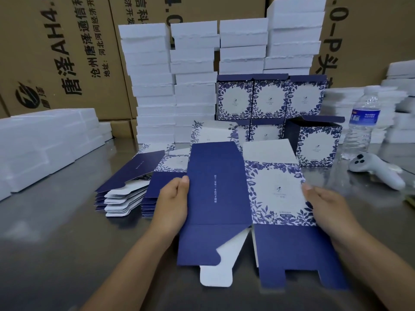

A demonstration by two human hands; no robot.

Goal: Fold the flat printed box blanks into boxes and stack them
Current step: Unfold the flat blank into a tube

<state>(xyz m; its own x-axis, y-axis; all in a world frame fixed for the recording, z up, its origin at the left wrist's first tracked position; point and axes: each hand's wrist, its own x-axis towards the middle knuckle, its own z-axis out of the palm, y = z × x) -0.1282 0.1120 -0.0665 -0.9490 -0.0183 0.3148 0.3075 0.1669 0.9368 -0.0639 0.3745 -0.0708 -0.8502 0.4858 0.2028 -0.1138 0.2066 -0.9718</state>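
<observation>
Blank (pixel 235 198) held over the table (pixel 56 232) between both hands: left hand (pixel 173 203) grips its navy left edge, right hand (pixel 325 207) grips its floral right edge. Folded boxes (pixel 269 99) stand stacked far behind.

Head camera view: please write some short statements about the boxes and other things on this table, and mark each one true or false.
1. The nearest box blank is already folded into a box. False: it is flat, with its flaps spread out.
2. The water bottle stands upright. True.
3. The pile of flat blanks lies to the right of the nearest box blank. False: it lies to the left of it.
4. Folded printed boxes stand stacked behind the nearest box blank. True.
</observation>
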